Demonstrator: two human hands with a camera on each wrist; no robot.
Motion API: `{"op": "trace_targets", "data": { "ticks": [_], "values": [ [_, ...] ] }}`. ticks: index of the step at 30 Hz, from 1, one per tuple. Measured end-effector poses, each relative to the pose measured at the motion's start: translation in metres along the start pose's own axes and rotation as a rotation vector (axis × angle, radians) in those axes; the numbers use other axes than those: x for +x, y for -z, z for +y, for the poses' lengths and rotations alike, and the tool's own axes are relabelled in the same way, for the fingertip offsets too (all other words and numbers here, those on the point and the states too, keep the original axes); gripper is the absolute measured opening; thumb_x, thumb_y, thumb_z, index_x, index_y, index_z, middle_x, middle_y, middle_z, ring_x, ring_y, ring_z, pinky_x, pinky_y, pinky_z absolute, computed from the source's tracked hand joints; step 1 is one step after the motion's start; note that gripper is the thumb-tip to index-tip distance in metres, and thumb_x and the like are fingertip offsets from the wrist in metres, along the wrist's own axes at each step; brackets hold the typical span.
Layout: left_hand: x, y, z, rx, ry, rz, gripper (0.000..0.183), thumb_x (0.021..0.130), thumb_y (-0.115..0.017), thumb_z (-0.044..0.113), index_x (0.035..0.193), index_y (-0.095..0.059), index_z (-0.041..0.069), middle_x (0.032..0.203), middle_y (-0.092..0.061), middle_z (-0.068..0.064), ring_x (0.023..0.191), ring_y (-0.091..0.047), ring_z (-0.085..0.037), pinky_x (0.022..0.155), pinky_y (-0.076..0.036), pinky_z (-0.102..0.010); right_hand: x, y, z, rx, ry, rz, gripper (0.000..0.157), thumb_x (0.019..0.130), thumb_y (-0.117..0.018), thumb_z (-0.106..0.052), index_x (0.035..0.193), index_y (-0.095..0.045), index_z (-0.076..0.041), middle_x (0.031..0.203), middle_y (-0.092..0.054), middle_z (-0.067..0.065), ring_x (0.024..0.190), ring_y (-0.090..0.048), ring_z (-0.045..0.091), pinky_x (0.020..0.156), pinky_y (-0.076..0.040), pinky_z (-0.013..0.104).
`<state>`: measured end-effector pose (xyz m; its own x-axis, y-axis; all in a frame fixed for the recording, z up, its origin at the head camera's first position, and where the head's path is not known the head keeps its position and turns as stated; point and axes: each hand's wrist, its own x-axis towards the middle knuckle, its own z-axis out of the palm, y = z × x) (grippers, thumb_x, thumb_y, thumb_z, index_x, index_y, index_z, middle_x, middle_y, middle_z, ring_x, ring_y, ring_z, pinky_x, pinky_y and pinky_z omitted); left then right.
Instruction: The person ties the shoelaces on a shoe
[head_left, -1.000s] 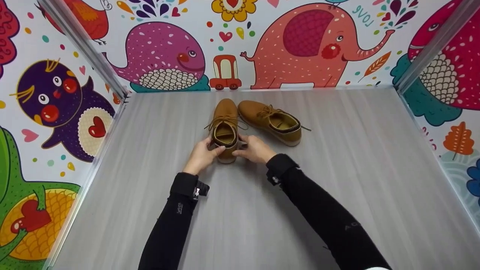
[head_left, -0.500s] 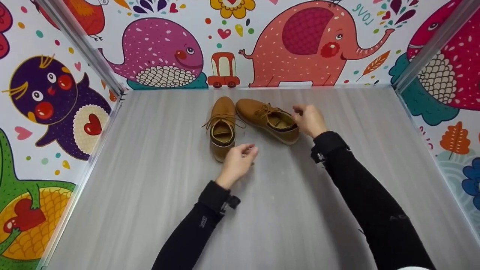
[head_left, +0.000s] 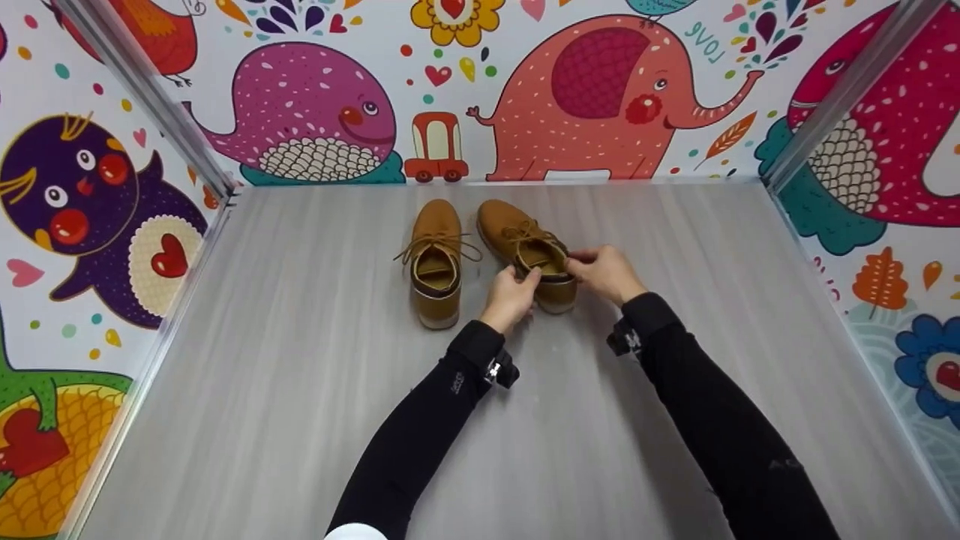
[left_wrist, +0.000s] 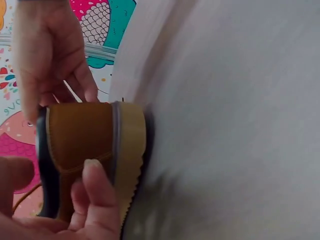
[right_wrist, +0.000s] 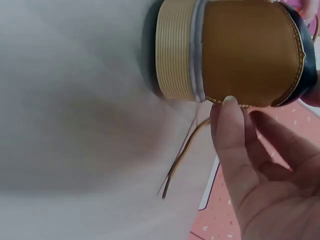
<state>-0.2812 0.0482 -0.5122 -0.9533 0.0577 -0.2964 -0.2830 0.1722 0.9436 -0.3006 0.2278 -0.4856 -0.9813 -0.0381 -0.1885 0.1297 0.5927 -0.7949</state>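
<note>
Two tan lace-up shoes stand on the floor, toes toward the back wall. My left hand (head_left: 508, 301) and my right hand (head_left: 610, 274) hold the right-hand shoe (head_left: 504, 220) at its dark-edged collar, one on each side of the heel. In the left wrist view, curled left fingers (left_wrist: 97, 182) lie against the shoe's side near the pale sole. The right wrist view has the heel (right_wrist: 245, 50) close up, with right fingers (right_wrist: 231, 122) at its side and a loose lace (right_wrist: 182, 152) hanging beyond. The left-hand shoe (head_left: 438, 309) stands apart, nobody touching it.
Pale wood-look floor (head_left: 300, 360) surrounds the shoes. A wall with cartoon animals (head_left: 592, 112) rises close behind the toes. Printed side panels with metal edge rails (head_left: 150, 382) bound the floor left and right.
Both hands left the left-hand shoe and moved right to the other one. That shoe has turned, its heel swinging left and toward me, so it lies more nearly parallel to its mate.
</note>
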Motion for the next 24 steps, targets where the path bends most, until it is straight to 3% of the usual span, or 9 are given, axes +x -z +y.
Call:
{"op": "trace_targets", "data": {
  "ticks": [5,10,15,17,24],
  "values": [
    [-0.005,0.001,-0.002,-0.03,-0.006,0.024,0.055,0.098,-0.054,0.02,0.15,-0.041,0.006,0.086,-0.064,-0.015,0.055,-0.059,-0.02,0.06,-0.056,-0.04,-0.018,-0.016,0.003,0.055,-0.003,-0.004,0.055,0.096,-0.059,-0.023,0.145,-0.047,-0.002,0.112,-0.067,0.02,0.083,-0.066,0.023,0.069,-0.053,0.027],
    [-0.017,0.005,-0.007,0.017,-0.013,-0.017,0.047,0.095,-0.055,0.019,0.14,-0.054,0.008,0.092,-0.065,-0.013,0.049,-0.057,-0.016,0.057,-0.057,-0.039,-0.042,-0.029,0.011,0.045,0.007,-0.011,0.06,0.096,-0.057,-0.026,0.149,-0.041,-0.005,0.103,-0.067,0.017,0.074,-0.065,0.026,0.06,-0.051,0.027],
    [-0.042,0.015,-0.014,0.099,-0.023,-0.096,0.04,0.095,-0.056,0.019,0.134,-0.058,0.008,0.101,-0.065,-0.016,0.053,-0.059,-0.018,0.059,-0.057,-0.041,-0.074,-0.04,0.018,0.042,0.044,0.006,0.059,0.098,-0.059,-0.029,0.149,-0.042,-0.007,0.087,-0.066,0.013,0.072,-0.066,0.035,0.057,-0.05,0.029],
    [-0.055,0.017,-0.017,0.109,-0.028,-0.119,0.044,0.095,-0.055,0.019,0.138,-0.055,0.008,0.106,-0.064,-0.018,0.054,-0.06,-0.019,0.059,-0.057,-0.042,-0.087,-0.044,0.022,0.048,0.065,0.017,0.058,0.099,-0.06,-0.028,0.149,-0.042,-0.005,0.079,-0.063,0.011,0.07,-0.065,0.035,0.057,-0.05,0.029],
    [-0.098,0.017,-0.034,0.111,-0.072,-0.145,0.06,0.095,-0.053,0.019,0.152,-0.039,0.011,0.105,-0.067,-0.019,0.052,-0.063,-0.023,0.056,-0.057,-0.043,-0.132,-0.06,0.033,0.095,0.126,0.091,0.054,0.097,-0.064,-0.02,0.144,-0.048,0.001,0.078,-0.06,0.005,0.062,-0.063,0.028,0.055,-0.052,0.03]
  ]
}}
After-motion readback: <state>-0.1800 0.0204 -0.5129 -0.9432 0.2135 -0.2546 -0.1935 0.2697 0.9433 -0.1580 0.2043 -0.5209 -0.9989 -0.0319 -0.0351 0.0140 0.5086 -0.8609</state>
